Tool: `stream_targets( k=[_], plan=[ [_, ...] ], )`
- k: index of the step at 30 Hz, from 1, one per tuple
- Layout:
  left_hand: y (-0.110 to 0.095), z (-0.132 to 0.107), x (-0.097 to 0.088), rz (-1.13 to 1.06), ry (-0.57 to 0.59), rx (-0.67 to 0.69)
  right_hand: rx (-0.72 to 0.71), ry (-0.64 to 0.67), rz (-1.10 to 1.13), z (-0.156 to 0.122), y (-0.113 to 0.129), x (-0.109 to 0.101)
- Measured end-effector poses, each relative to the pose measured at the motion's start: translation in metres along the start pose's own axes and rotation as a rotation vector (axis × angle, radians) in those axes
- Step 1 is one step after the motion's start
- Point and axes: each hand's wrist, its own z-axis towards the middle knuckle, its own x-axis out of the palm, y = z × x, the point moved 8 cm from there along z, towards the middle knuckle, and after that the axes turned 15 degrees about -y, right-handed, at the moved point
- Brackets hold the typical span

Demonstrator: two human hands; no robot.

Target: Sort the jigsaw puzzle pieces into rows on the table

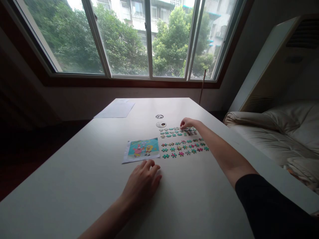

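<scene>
My left hand (pixel 142 183) rests flat on the white table (pixel 82 172), fingers stretched out, just below a colourful cartoon picture sheet (pixel 142 149). My right hand (pixel 187 123) reaches far forward and its fingers are curled down onto the back row of small jigsaw pieces (pixel 177 131). Whether a piece is pinched in it is hidden. More loose pieces (pixel 184 148), pink, teal and brown, lie in rows to the right of the picture sheet.
A white paper sheet (pixel 116 109) lies at the table's far left. Two round cable holes (pixel 160 124) sit behind the pieces. A cushioned white sofa (pixel 281 132) stands right of the table, with a large window (pixel 129 39) behind.
</scene>
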Motion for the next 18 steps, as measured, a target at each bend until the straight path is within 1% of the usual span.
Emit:
stream_targets(
  k=[4,7,10,13,14,15,16,18],
  plan=[
    [0.001,0.000,-0.002,0.001,-0.022,0.007,0.008,-0.040,0.035,-0.005,0.003,-0.005],
    [0.001,0.000,-0.002,0.001,-0.027,0.019,-0.031,-0.096,0.081,-0.017,0.016,-0.017],
    [0.002,0.000,-0.002,0.002,-0.038,0.032,-0.103,-0.158,0.155,-0.038,0.037,-0.030],
    [0.003,0.001,-0.002,0.004,-0.053,0.042,-0.191,-0.162,0.240,-0.072,0.062,-0.036],
    [0.003,0.001,-0.002,0.002,-0.054,0.045,-0.228,-0.141,0.278,-0.087,0.070,-0.036],
    [0.002,0.001,-0.001,-0.001,-0.055,0.050,-0.295,-0.076,0.369,-0.104,0.081,-0.034],
    [0.001,0.002,0.000,-0.007,-0.053,0.055,-0.352,0.025,0.454,-0.122,0.091,-0.030],
    [-0.002,0.002,0.003,-0.018,-0.044,0.072,-0.385,0.230,0.560,-0.158,0.103,-0.021]
  ],
)
